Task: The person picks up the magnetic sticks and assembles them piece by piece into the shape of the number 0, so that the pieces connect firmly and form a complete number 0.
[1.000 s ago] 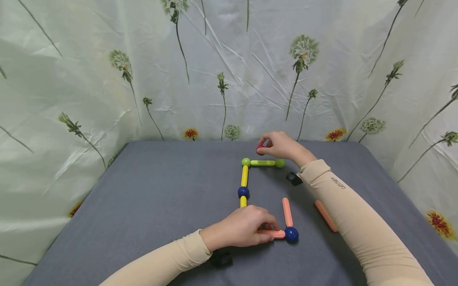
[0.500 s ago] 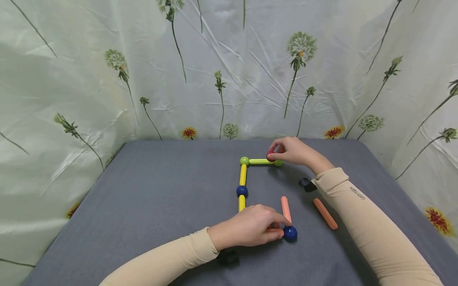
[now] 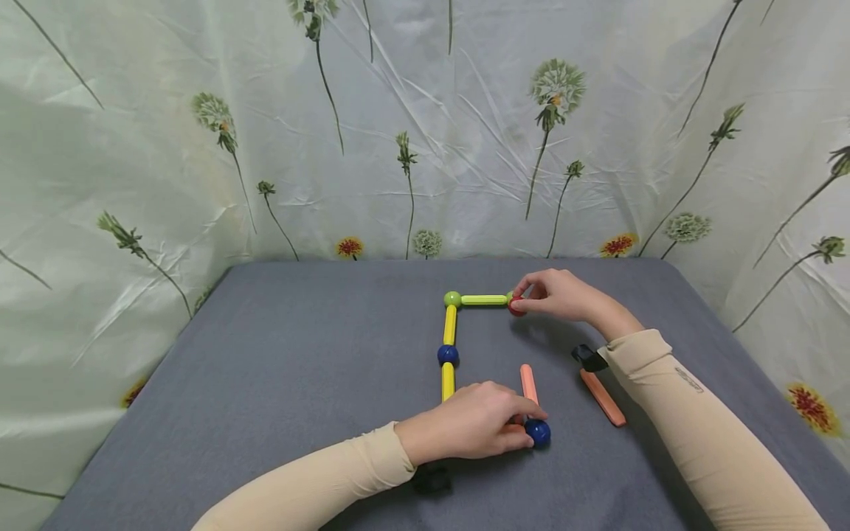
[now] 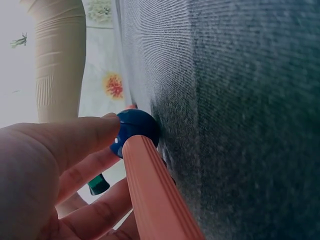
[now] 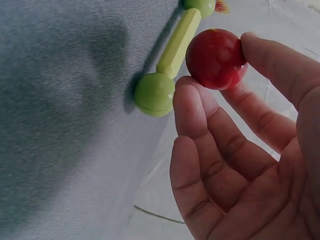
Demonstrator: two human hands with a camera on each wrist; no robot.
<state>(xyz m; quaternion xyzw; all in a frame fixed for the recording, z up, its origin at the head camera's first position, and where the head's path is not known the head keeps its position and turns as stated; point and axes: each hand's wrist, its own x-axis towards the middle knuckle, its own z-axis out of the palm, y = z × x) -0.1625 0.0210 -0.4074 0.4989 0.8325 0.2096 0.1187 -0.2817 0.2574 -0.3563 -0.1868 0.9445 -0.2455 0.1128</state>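
Observation:
My left hand [image 3: 474, 422] pinches a dark blue ball [image 3: 538, 433] between thumb and fingers. A ridged pink rod [image 4: 157, 195] meets that ball in the left wrist view; the hand mostly covers it from the head view. Another pink rod [image 3: 528, 382] runs away from the same ball. At the far side, my right hand [image 3: 556, 296] grips a red ball [image 5: 215, 59] with thumb and fingertips. Just beside it, a green ball [image 5: 154, 96] lies at the end of a light green rod [image 3: 483, 300].
A green ball [image 3: 453, 299] at the corner joins the light green rod to a yellow rod [image 3: 450, 326]. A blue ball [image 3: 448, 355] links this to a second yellow rod [image 3: 448, 380]. One loose pink rod [image 3: 603, 398] lies on the grey table [image 3: 299, 354], below the right wrist.
My right hand has carried the red ball right and nearer, from behind the light green rod to the green ball at its end. My left hand has slid right from the pink rod onto the blue ball.

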